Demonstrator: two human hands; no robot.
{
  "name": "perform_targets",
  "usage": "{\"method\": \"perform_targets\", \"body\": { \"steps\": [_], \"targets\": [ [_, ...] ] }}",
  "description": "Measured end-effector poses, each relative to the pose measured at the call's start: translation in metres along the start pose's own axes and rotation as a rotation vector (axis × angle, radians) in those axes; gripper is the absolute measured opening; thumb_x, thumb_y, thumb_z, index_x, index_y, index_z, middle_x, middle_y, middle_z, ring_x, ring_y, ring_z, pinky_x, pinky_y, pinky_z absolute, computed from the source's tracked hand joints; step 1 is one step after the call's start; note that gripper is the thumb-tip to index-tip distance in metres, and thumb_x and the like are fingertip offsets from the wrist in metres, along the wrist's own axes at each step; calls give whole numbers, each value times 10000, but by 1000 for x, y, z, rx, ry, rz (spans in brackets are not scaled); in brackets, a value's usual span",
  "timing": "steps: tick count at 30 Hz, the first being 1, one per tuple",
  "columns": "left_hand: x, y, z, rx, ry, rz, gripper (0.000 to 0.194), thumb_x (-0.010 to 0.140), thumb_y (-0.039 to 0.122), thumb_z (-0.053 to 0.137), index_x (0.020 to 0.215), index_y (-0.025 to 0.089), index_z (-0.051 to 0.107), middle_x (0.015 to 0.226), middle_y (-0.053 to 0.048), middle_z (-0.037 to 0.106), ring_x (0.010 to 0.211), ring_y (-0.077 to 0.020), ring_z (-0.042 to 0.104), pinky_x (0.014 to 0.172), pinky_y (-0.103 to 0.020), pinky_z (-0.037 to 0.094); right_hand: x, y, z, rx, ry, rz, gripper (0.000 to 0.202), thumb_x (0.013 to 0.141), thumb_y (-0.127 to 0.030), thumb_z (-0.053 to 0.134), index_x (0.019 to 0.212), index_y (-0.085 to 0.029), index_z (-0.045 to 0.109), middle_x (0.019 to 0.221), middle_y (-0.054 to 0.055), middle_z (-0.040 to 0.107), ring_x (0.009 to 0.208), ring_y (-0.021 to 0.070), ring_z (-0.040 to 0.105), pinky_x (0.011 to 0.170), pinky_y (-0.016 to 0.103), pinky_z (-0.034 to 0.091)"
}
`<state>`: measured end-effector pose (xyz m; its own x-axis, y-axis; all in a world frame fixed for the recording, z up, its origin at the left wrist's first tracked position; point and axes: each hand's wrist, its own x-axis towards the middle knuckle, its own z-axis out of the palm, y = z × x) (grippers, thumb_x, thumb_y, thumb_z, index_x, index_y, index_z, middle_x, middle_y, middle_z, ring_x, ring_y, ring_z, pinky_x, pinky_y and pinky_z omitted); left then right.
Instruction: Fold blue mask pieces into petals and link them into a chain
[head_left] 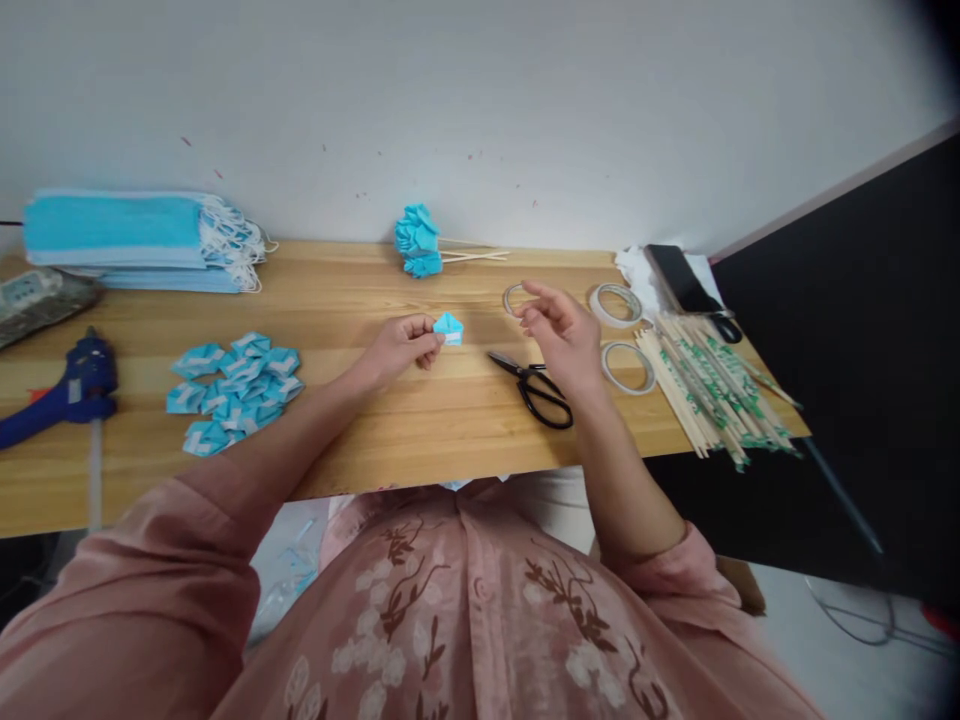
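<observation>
Folded blue piece (450, 326), one: in the left hand (409, 342), above the middle of the counter (420, 420); point uppermost, pale strip along its lower part.

Left grip: pinched, thumb and fingers on the near side edge of the piece. Right grip: released, fingers bent and parted, nothing seen in it. Right hand (561, 330): in front of a thin ring (508, 300); contact cannot be told.

Handling, as judged: pinch at the margin only, lightly, since the material looks soft and the folds could spring or crush. Thumb best clear of the strip, strip flat. Right fingertips best set on the opposite edge, giving even support from both sides.

Scissors (517, 370), black, one: blades toward the left hand, handles beside the right wrist; a low sweep of that arm could catch them.

Tape rolls (634, 388), two: beyond the right wrist, within easy reach.

Similar folded pieces (238, 388), one heap: on the counter, left of the left forearm; a useful pattern for matching crease and strip. Sleeve best lifted clear of them.
</observation>
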<state>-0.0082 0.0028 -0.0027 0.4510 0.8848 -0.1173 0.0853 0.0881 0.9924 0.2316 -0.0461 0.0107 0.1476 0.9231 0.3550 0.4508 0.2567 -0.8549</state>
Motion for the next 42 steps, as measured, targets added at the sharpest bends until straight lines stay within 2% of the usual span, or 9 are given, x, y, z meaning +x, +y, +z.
{"method": "perform_targets", "body": {
  "steps": [5,9,15,23,27,31,35,39,42],
  "targets": [
    [0,0,0,22,-23,-6,162,769,237,640,655,169,548,583,32,587,516,-67,534,548,-198,453,-17,1,-29,-373,-117,-20,325,930,-271,556,1224,-242,692,1004,48,750,886,211,689,790,378,550],
    [0,0,0,21,-13,-10,169,768,240,646,654,167,546,582,29,590,513,-69,535,542,-198,453,-45,-1,-42,-787,-277,-178,321,940,-236,568,1235,-192,688,1059,120,732,1002,297,663,831,429,537],
    [0,0,1,22,-14,-20,156,763,227,647,655,163,555,577,30,592,510,-66,538,542,-193,457,-87,-6,-58,-892,-412,-315,402,962,-341,614,1318,-155,631,1169,146,698,1059,318,628,910,462,538],
    [0,0,-1,32,-15,-17,174,792,256,630,655,160,581,592,21,598,521,-68,545,554,-196,465,-108,1,-55,-935,-292,-450,242,964,-224,594,1167,-158,709,1079,131,744,1013,294,670,875,439,583],
    [0,-1,-2,34,-18,-9,202,803,286,627,649,161,589,595,13,596,527,-74,549,556,-201,468,-110,3,-54,-922,-232,-506,177,973,-219,576,968,-186,750,1066,131,771,1055,284,710,861,409,602],
    [1,-2,-2,36,-24,1,240,821,319,623,646,159,594,594,7,598,523,-77,548,551,-204,468,-102,-3,-70,-847,-167,-372,214,972,-278,543,898,-203,729,1016,118,785,953,267,751,799,382,603],
    [1,-1,-1,38,-26,0,245,822,318,620,640,157,587,590,7,598,516,-78,550,546,-204,465,-78,-7,-89,-610,-18,30,256,974,-390,528,886,-221,699,824,76,769,701,228,726,624,344,564],
    [0,-1,-1,35,-16,-7,238,817,321,628,648,156,593,597,8,604,521,-76,550,545,-200,459,-59,17,-90,-189,-19,265,406,958,-556,522,765,-223,650,738,53,729,621,197,672,572,328,554],
    [1,-1,-1,28,-14,-10,244,811,330,640,645,158,591,599,8,603,524,-77,546,545,-201,457,-56,36,-88,-224,-69,305,424,941,-576,533,748,-218,652,678,42,705,594,207,653,544,336,543]
  ]
}}
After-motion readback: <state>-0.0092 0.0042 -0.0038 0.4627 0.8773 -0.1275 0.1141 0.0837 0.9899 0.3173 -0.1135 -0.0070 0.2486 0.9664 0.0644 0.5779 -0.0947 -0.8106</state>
